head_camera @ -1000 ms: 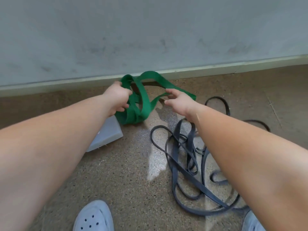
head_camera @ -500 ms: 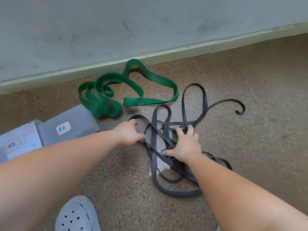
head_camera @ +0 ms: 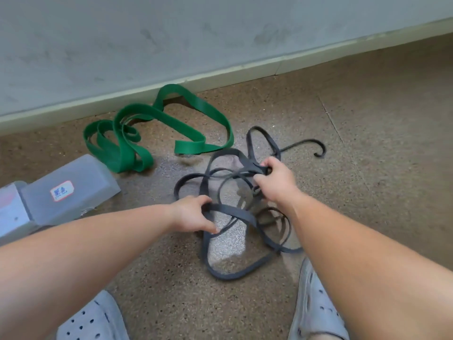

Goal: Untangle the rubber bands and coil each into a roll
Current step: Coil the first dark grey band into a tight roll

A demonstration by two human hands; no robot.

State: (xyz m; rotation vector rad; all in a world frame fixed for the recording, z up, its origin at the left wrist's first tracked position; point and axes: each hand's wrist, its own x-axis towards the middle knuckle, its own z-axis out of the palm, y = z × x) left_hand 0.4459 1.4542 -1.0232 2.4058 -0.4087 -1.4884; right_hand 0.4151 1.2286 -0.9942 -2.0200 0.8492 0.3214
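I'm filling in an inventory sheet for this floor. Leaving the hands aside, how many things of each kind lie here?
green band: 1
dark tangle of bands: 1 (the bands within cannot be counted apart)
plastic boxes: 2
shoes: 2
total: 6

Left hand (head_camera: 192, 214), right hand (head_camera: 275, 179), both gripping

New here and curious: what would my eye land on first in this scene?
The tangle of dark grey flat rubber bands in the middle, gripped by both bare hands: the left hand on a near loop, the right hand on the far bunch. Behind it, by the wall, lies a wide green rubber band, loose.
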